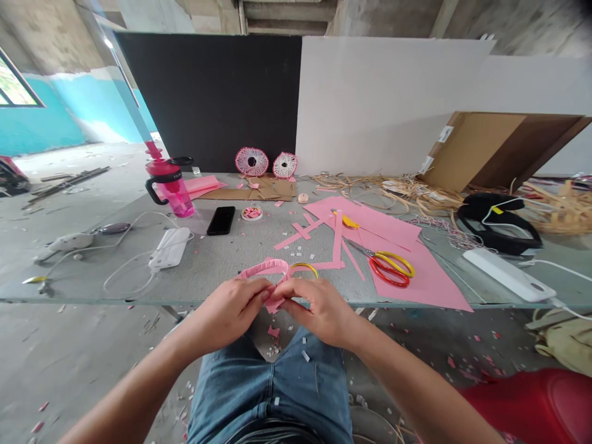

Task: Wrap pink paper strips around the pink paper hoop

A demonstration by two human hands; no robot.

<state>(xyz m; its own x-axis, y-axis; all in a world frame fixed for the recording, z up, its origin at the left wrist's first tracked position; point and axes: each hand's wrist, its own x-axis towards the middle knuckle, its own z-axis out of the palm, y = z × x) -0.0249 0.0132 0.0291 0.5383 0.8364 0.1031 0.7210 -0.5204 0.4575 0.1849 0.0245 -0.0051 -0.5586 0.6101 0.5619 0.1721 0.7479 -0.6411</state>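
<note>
Over the front edge of the table, my left hand and my right hand together hold a narrow hairband. Most of the band is covered in pink paper, and a bare yellow stretch shows on the right. A pink paper strip is pinched between my fingers at the band's lower end. Beyond my right hand, scissors with red and yellow handles lie on a large pink paper sheet. Several cut pink strips lie nearby.
A pink water bottle, black phone, and white power bank stand at the left. Two round pink-and-white woven pieces lean behind the cardboard sheet. Dry raffia strands and a white power strip lie right.
</note>
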